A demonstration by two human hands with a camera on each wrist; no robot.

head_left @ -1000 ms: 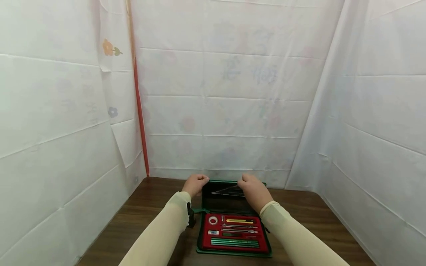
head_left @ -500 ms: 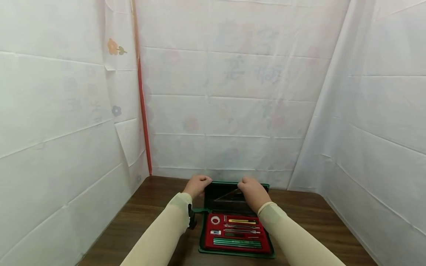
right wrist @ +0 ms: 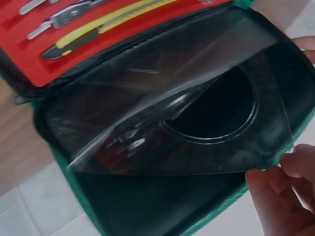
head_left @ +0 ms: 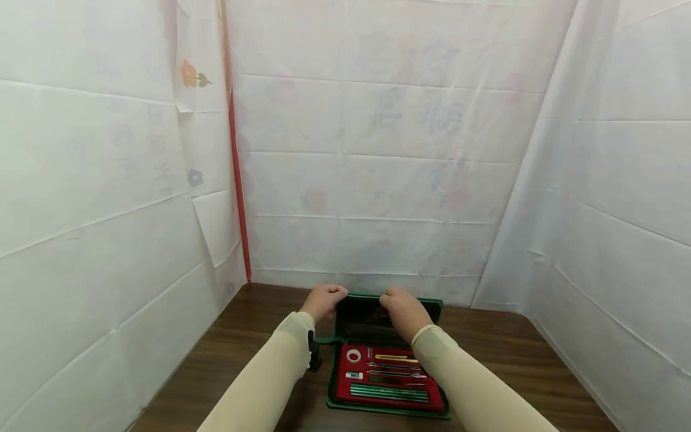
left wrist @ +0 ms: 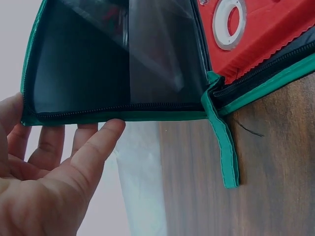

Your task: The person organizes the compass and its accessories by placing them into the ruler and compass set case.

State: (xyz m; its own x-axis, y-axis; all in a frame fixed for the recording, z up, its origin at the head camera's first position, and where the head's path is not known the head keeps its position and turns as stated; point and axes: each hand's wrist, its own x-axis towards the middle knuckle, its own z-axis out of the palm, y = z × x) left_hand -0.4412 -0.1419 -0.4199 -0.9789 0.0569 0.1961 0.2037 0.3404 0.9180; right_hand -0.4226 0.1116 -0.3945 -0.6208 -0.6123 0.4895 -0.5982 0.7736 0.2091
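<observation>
A green zippered drafting case [head_left: 344, 387] lies unfolded, its black-lined lid [left wrist: 78, 64] raised at the back. My left hand [head_left: 324, 300] holds the lid's left upper corner, several fingers behind the green edge in the left wrist view. In front of the lid, my right hand [head_left: 403, 312] pinches a corner of a clear set square [right wrist: 216, 157] with a half-round cut-out. The set square's far part overlaps the lid's clear pocket [right wrist: 142, 71]. In the head view, the right hand hides much of it.
The red tray carries green pencils [head_left: 388, 393], a white ring [head_left: 353, 356], an eraser [head_left: 354, 375], a yellow utility knife [right wrist: 113, 22] and metal drawing tools. A green strap [left wrist: 224, 142] hangs from the hinge side. Pale sheets [head_left: 378, 180] wall in the wooden table [head_left: 248, 336].
My right hand has moved left along the lid with the set square, which shows less in the head view. The left hand stays at the corner. The whole view has shifted slightly.
</observation>
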